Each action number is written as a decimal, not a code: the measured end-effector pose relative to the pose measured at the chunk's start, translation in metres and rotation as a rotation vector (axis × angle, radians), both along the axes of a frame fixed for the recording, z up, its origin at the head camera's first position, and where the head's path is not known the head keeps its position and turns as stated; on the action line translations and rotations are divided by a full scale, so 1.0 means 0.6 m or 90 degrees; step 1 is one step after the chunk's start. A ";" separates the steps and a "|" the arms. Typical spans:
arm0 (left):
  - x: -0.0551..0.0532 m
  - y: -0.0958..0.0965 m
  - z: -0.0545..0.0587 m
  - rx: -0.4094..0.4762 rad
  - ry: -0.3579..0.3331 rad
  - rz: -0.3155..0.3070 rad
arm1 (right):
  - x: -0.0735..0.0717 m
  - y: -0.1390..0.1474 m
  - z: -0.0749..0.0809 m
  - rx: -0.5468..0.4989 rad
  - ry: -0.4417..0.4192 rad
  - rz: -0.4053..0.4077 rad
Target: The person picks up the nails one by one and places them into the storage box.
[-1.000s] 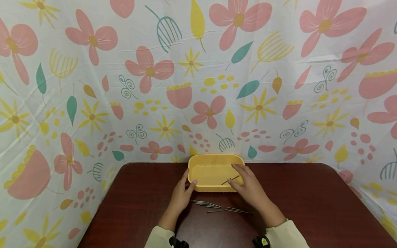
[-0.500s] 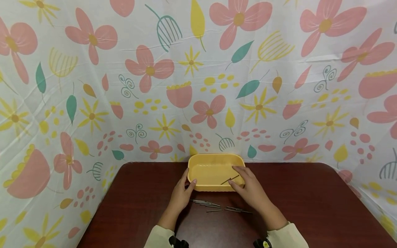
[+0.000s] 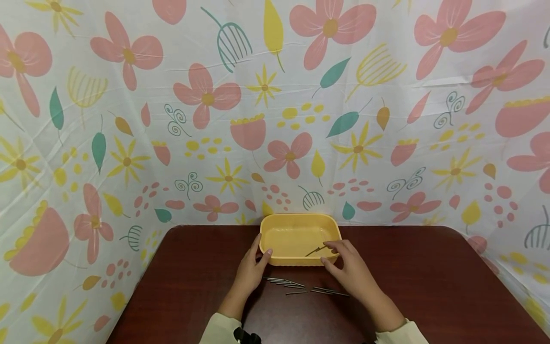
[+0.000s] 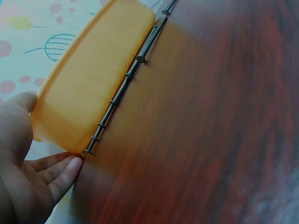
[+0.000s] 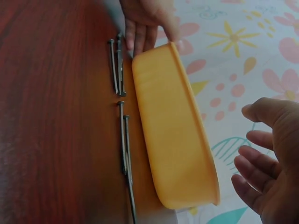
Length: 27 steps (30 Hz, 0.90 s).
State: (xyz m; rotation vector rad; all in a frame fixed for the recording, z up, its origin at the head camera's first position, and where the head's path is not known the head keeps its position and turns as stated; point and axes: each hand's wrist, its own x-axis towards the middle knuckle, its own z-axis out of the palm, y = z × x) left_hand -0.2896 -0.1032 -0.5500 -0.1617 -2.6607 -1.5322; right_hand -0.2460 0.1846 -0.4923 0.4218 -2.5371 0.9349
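Observation:
A yellow plastic box (image 3: pixel 289 262) stands near the table's back edge. My left hand (image 3: pixel 250 271) holds its left end, with the thumb at the front rim and the fingers along the side; the left wrist view shows thumb and fingers (image 4: pixel 65 179) at that corner. At the other end, my right hand (image 3: pixel 355 273) hovers with loosely bent fingers, holding nothing. The right wrist view shows a gap between this hand (image 5: pixel 275 158) and the box. Inside the box, a few nails (image 3: pixel 315 251) lie near the right front, partly hidden by the right fingers.
Several metal nails (image 4: pixel 112 103) lie on the table in front of the box, in a left group (image 3: pixel 283 282) and a right group (image 3: pixel 330 291). The reddish-brown table (image 3: pixel 193 286) meets a flower-printed cloth (image 3: pixel 275 143) behind the box.
My right hand has shifted slightly to the right, and its fingers have drawn back from the box's right end. The left hand and the nails on the table stay as they were.

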 end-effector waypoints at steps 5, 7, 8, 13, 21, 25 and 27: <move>0.000 0.000 0.000 0.003 0.000 -0.001 | 0.010 0.001 -0.003 -0.003 -0.002 0.003; 0.000 -0.001 0.000 0.003 0.000 -0.002 | 0.015 0.001 -0.003 0.000 -0.022 0.002; 0.000 -0.001 0.000 0.003 0.000 -0.002 | 0.016 0.001 -0.003 0.001 -0.033 0.003; 0.000 -0.001 -0.002 0.001 0.000 -0.002 | 0.022 0.002 -0.015 0.011 -0.075 0.012; 0.001 -0.001 0.000 0.002 0.004 -0.003 | 0.027 0.010 -0.037 0.040 -0.169 0.055; 0.001 -0.001 0.000 0.002 0.010 -0.004 | 0.028 0.015 -0.043 0.046 -0.169 0.089; 0.000 0.000 0.000 0.002 0.012 -0.004 | 0.028 0.017 -0.047 0.052 -0.169 0.097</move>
